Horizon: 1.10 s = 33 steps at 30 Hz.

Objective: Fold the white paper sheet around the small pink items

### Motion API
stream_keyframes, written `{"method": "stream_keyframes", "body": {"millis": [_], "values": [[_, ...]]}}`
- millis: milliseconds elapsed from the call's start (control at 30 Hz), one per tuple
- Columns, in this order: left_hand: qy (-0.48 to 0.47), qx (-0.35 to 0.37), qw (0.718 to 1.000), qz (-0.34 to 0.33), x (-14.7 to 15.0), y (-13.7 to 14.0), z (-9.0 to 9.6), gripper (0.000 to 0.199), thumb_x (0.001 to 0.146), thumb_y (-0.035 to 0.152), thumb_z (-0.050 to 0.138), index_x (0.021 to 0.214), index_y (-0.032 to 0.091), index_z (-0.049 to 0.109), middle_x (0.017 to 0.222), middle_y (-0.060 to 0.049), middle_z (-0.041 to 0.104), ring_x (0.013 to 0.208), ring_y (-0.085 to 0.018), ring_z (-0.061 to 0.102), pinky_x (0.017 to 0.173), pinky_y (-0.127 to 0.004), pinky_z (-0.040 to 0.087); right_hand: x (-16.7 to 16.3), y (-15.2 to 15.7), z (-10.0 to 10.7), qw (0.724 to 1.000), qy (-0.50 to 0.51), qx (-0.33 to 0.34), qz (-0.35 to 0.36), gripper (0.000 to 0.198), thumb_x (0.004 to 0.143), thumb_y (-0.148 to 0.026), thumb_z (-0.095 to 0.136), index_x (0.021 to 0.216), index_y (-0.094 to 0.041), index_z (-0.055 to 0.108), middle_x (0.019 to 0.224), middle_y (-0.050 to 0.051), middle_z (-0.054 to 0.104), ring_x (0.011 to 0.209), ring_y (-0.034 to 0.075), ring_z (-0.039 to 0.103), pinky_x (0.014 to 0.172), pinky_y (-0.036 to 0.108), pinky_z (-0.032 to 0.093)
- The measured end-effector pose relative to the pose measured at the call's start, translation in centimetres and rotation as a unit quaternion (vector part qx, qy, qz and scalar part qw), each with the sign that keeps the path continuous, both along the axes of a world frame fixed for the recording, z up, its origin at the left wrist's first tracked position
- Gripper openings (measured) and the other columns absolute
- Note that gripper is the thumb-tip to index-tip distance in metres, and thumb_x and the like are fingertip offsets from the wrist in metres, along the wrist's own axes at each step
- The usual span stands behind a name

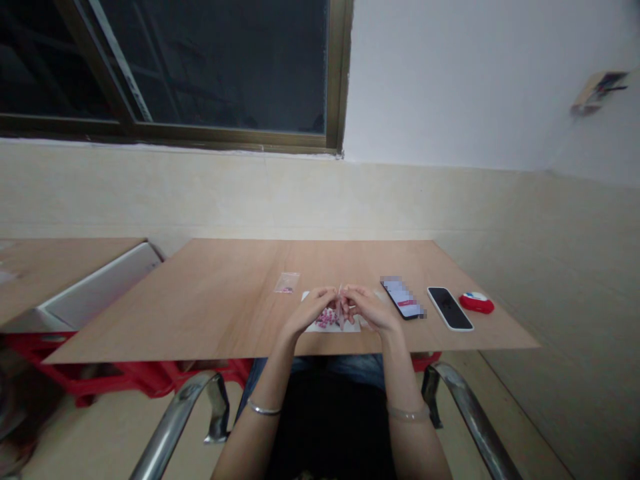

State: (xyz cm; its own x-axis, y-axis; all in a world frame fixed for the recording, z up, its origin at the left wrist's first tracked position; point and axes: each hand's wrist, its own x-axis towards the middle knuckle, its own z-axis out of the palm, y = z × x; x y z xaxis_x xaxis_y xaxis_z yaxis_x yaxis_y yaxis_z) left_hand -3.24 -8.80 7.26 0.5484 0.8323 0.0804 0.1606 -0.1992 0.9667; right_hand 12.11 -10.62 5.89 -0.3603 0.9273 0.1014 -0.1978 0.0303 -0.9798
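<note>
Both hands are meeting over a white sheet (pixel 350 326) on the tabletop (pixel 225 300). The left hand (pixel 311 310) and right hand (pixel 370 309) are pinching a thin stick (pixel 341 308), fingers curled, above pink beads (pixel 327 319). 2 phones (pixel 403 297) are lying right.

Two phones (pixel 450 308) and a red case (pixel 477 303) lie right.

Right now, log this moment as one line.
left hand + right hand: pinching small clear bag | below: pink beads on white sheet
</note>
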Motion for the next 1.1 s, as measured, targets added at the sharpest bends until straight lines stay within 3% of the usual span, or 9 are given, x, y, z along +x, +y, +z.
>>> {"method": "stream_keyframes", "body": {"millis": [267,433,533,900,1100], "values": [[0.018,0.06,0.997,0.039,0.3,-1.0,1.2,0.04,0.085,0.04,0.035,0.061,0.016,0.055,0.058,0.0,0.058,0.058,-0.011,0.052,0.06,-0.021,0.042,-0.6,-0.1,0.2,0.998,-0.05,-0.015,-0.016,0.028,0.079,-0.039,0.047,0.063,-0.016,0.051,0.055,-0.003,0.052,0.045,0.008,0.05,0.041,0.019,0.038],[-0.004,0.008,0.999,-0.031,0.6,-0.4,0.4,0.051,0.084,0.053,0.037,0.061,0.012,0.057,0.053,-0.002,0.057,0.048,-0.01,0.051,0.05,-0.02,0.039,-0.7,0.1,-0.1,0.999,-0.053,-0.007,0.006,0.035,0.082,-0.045,0.044,0.063,-0.016,0.052,0.057,-0.001,0.053,0.046,0.008,0.05,0.045,0.021,0.04],[-0.009,-0.008,1.0,-0.023,0.4,0.0,-0.4,0.054,0.083,0.055,0.037,0.059,0.012,0.058,0.052,-0.003,0.058,0.046,-0.009,0.05,0.048,-0.02,0.037,-0.6,0.0,0.1,0.999,-0.042,-0.015,0.008,0.031,0.081,-0.042,0.046,0.064,-0.016,0.051,0.058,-0.001,0.052,0.047,0.008,0.05,0.043,0.02,0.039],[-0.034,0.004,0.999,0.009,0.3,-0.2,0.3,0.042,0.083,0.048,0.043,0.06,0.014,0.053,0.053,0.0,0.053,0.049,-0.008,0.044,0.05,-0.02,0.035,-0.1,0.0,0.0,1.0,-0.023,-0.005,0.01,0.024,0.08,-0.034,0.045,0.066,-0.017,0.051,0.059,-0.001,0.054,0.048,0.009,0.053,0.043,0.019,0.039],[-0.029,-0.013,0.999,0.033,0.6,0.1,-0.1,0.037,0.081,0.044,0.044,0.061,0.014,0.053,0.056,0.0,0.053,0.053,-0.01,0.046,0.051,-0.021,0.035,-0.7,-0.3,0.4,0.995,-0.078,0.017,-0.063,0.033,0.081,-0.046,0.046,0.066,-0.017,0.051,0.056,-0.003,0.051,0.043,0.008,0.048,0.036,0.017,0.036]]}}
